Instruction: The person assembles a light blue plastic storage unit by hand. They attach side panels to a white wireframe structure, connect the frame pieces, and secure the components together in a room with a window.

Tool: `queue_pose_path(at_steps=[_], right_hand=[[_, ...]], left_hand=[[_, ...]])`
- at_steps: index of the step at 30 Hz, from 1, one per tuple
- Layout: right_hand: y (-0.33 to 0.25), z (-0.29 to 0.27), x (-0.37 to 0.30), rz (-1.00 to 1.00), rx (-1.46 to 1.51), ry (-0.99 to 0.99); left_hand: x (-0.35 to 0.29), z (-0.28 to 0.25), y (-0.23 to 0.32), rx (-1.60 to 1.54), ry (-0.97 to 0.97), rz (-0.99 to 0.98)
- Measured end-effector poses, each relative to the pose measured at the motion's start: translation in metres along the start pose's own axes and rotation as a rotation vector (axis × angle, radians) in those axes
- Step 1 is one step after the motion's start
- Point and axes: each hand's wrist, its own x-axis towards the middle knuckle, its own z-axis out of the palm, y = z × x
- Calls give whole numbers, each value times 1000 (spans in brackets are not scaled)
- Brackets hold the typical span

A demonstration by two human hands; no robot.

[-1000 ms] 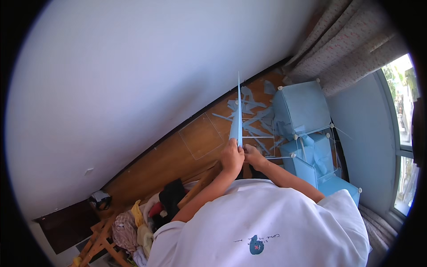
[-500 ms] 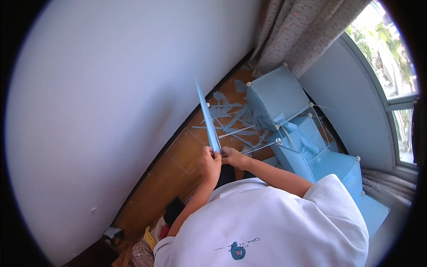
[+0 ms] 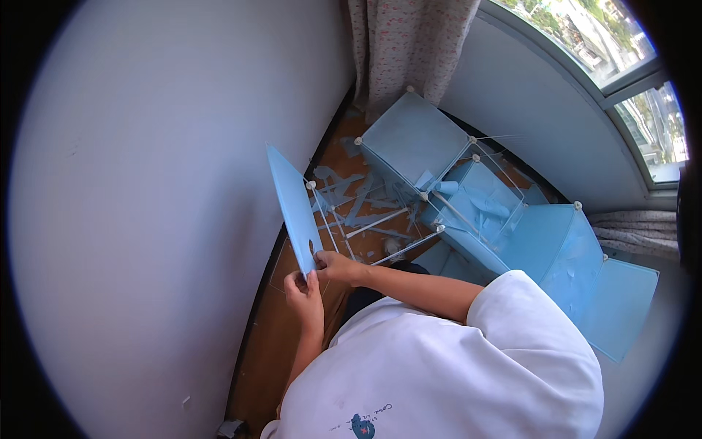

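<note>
A thin light-blue panel point(image 3: 291, 208) stands tilted upright in front of me, with a small dark hole or gap near its lower right edge. Both hands are at its lower end. My left hand point(image 3: 305, 291) pinches the bottom corner between thumb and fingers. Just to the right, my right hand point(image 3: 338, 268) grips the lower right edge, its fingertips partly hidden by the panel. Beyond the panel, thin rods with white round connectors point(image 3: 311, 184) form an open frame low over the floor.
Light-blue cube shelves point(image 3: 417, 139) with white corner connectors stand to the right, in a stepped row. Torn blue film scraps point(image 3: 358, 197) litter the wooden floor point(image 3: 267, 351). A pale wall point(image 3: 168, 205) rises on the left; a patterned curtain point(image 3: 409, 44) and a window point(image 3: 585, 36) are behind.
The panel has turned from nearly edge-on to showing more of its broad face. Both hands still hold its lower end. The whole view has shifted and turned.
</note>
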Motion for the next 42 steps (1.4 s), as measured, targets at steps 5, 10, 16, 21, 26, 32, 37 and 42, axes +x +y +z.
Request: queue_pose_path(at_steps=[5, 10, 16, 21, 26, 32, 37, 42], right_hand=[[-15, 4, -17, 27, -84, 26], [3, 3, -14, -39, 56, 22], [-17, 8, -12, -87, 39, -10], [-38, 19, -4, -174, -27, 77], [-100, -3, 6, -44, -141, -128], [-127, -71, 3, -266, -376, 91], [-57, -169, -54, -155, -624, 578], [54, -236, -111, -100, -299, 1023]], left_hand=[[-17, -2, -8, -252, -141, -86], [-24, 0, -25, -188, -221, -45], [-17, 2, -50, -359, -304, -180], [0, -8, -42, -200, -238, -62], [24, -2, -23, -343, -205, -12], [51, 2, 46, -709, -132, 21], [55, -7, 67, -842, -143, 31], [54, -18, 87, -844, -195, 127]])
